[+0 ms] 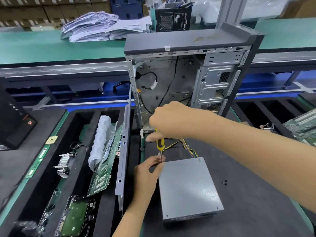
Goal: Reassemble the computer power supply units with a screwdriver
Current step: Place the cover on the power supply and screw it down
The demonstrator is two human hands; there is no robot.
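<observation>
While the grey power supply box (189, 189) lies flat on the dark mat (256, 211) close to the person, the left hand (147, 170) pinches the thin metal shaft of the screwdriver (160, 144) right at the box's far left corner. The right hand (169, 119) is curled tight around the yellow and black handle above. The box looks heavy, hard and smooth, so hold it by its sides, not by its bendy colored wires (188, 147), which run toward the open computer case (188, 74) behind.
</observation>
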